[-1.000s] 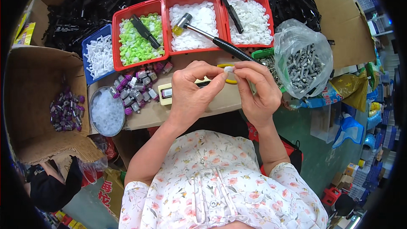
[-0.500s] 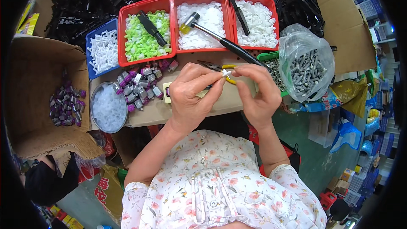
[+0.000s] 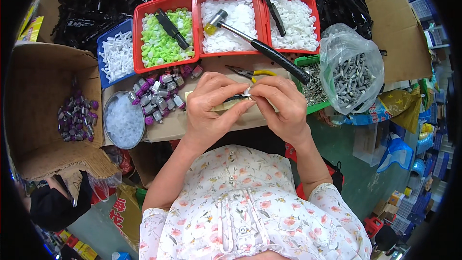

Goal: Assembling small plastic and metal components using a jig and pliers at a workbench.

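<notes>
Over the near edge of the work table my two hands meet, fingertip to fingertip. My left hand [image 3: 216, 108] pinches a small white plastic piece [image 3: 247, 91] between thumb and forefinger. The thumb and fingers of my right hand [image 3: 281, 106] close on the other end of that same piece. Both hands mostly cover the piece, so its full shape is hidden. Partly behind my left hand shows a cream-coloured block [image 3: 222, 107]. Just beyond my fingers lie pliers [image 3: 262, 72] with yellow-and-black handles.
A hammer [image 3: 276, 58] rests across red bins [image 3: 231, 56] of white and green plastic parts. Left are a blue bin [image 3: 102, 78], purple-ended metal parts [image 3: 161, 97], a round bowl [image 3: 109, 137] and a cardboard box [image 3: 43, 72]. A plastic bag [image 3: 332, 43] of grey parts stands right.
My right hand has moved left and its fingers have closed on the white piece. The piece has shifted slightly left and down with my left hand.
</notes>
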Demonstrator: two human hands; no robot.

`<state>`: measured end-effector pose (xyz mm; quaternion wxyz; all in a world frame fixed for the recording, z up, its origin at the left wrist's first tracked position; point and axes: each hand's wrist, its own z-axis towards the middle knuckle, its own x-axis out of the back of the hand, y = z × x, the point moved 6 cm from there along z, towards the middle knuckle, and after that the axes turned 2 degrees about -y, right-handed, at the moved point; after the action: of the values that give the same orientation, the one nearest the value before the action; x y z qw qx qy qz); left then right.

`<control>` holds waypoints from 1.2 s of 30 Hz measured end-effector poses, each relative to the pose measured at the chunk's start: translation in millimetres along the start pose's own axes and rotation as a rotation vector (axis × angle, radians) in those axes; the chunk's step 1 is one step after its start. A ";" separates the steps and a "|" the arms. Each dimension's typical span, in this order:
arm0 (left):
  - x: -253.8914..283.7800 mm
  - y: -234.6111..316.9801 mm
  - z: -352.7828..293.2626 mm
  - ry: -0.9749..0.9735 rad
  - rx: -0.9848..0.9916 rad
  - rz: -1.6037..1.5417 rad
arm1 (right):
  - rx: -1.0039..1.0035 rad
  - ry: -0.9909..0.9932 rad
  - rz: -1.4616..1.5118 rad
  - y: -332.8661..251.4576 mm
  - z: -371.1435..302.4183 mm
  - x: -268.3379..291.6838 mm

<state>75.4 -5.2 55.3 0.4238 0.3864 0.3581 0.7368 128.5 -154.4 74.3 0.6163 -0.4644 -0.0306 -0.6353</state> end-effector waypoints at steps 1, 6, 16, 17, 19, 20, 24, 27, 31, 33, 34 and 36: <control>0.0 -1.6 -1.3 -0.011 -0.012 0.017 | 0.001 -0.003 0.004 -0.5 0.3 -1.0; 7.2 -8.6 -8.6 -0.004 -0.025 0.038 | 0.051 -0.020 -0.018 -5.9 2.7 -9.3; 30.2 -18.4 -30.6 0.029 -0.034 0.270 | 0.064 -0.180 -0.127 -8.7 3.2 -40.5; 32.9 -18.4 -34.5 0.046 -0.062 0.349 | 0.055 -0.211 -0.126 -6.4 2.4 -44.9; 34.1 -21.6 -45.2 0.045 -0.095 0.447 | 0.046 -0.245 -0.123 -3.3 0.4 -51.5; 32.6 -21.6 -50.8 0.042 -0.132 0.547 | 0.047 -0.260 -0.118 -2.7 -0.4 -55.0; 23.1 -23.9 -67.7 0.006 -0.214 0.643 | 0.038 -0.297 -0.126 0.7 -2.0 -65.0; 16.2 -23.7 -71.2 0.004 -0.226 0.661 | 0.034 -0.340 -0.135 3.6 -1.9 -69.5; 10.9 -25.8 -72.1 -0.027 -0.238 0.708 | 0.049 -0.387 -0.140 1.5 1.5 -69.2; 9.5 -26.9 -73.3 -0.032 -0.233 0.730 | 0.077 -0.425 -0.141 1.0 3.4 -69.9; 8.9 -27.6 -73.9 -0.034 -0.228 0.750 | 0.075 -0.424 -0.140 0.2 5.2 -69.2; 8.3 -27.5 -74.4 -0.028 -0.231 0.766 | 0.065 -0.489 -0.158 -0.4 7.4 -71.5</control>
<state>17.2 -2.1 0.9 0.1640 0.4517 0.0969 0.8716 118.6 -95.8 33.8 0.5535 -0.5805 -0.2352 -0.5489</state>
